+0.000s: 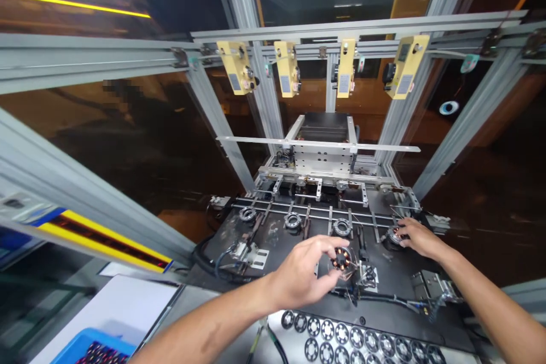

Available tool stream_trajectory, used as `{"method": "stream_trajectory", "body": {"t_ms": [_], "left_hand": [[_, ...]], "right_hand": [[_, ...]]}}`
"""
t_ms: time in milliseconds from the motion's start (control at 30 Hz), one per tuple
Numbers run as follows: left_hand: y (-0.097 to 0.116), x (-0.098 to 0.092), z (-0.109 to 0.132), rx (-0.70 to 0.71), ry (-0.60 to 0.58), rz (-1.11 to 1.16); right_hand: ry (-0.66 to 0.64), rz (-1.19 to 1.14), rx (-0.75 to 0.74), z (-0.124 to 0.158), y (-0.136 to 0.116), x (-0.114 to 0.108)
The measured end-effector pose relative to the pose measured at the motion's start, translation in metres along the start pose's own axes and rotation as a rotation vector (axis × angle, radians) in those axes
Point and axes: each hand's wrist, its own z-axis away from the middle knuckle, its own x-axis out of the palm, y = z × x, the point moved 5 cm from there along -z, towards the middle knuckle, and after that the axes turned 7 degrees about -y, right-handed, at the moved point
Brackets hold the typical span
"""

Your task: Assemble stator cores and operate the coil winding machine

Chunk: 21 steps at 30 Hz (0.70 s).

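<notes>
Between thumb and fingers, my left hand (pixel 309 267) holds a small motor stator (pixel 341 259), a black round core with copper windings, above the front of the black machine plate (pixel 277 247). Thin wires trail from it. At the far right fixture (pixel 394 239), my right hand (pixel 416 236) has its fingertips closed on another stator (pixel 398 232) seated in the ring; the fingers partly cover it. Three more ring fixtures stand in line to the left: one ring (pixel 342 227) behind my left hand, a second ring (pixel 293 221) and a third ring (pixel 248 215).
Several black slotted discs (pixel 341 333) lie in rows on the silver front ledge. At lower left, a blue bin (pixel 91 344) holds wound parts. Yellow box units (pixel 288 68) hang from the aluminium frame (pixel 354 28). Clamps, rods and cables surround the fixtures.
</notes>
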Motion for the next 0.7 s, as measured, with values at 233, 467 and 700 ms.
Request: {"method": "stream_trajectory", "body": {"t_ms": [233, 467, 700], "left_hand": [[0.023, -0.024, 0.024, 0.058, 0.139, 0.054], [0.028, -0.036, 0.040, 0.029, 0.171, 0.030], [0.028, -0.064, 0.093, -0.129, 0.244, -0.033]], "right_hand": [[-0.033, 0.031, -0.018, -0.005, 0.008, -0.001], [0.008, 0.033, 0.017, -0.009, 0.011, -0.002], [0.259, -0.030, -0.100, 0.009, 0.007, -0.040]]}}
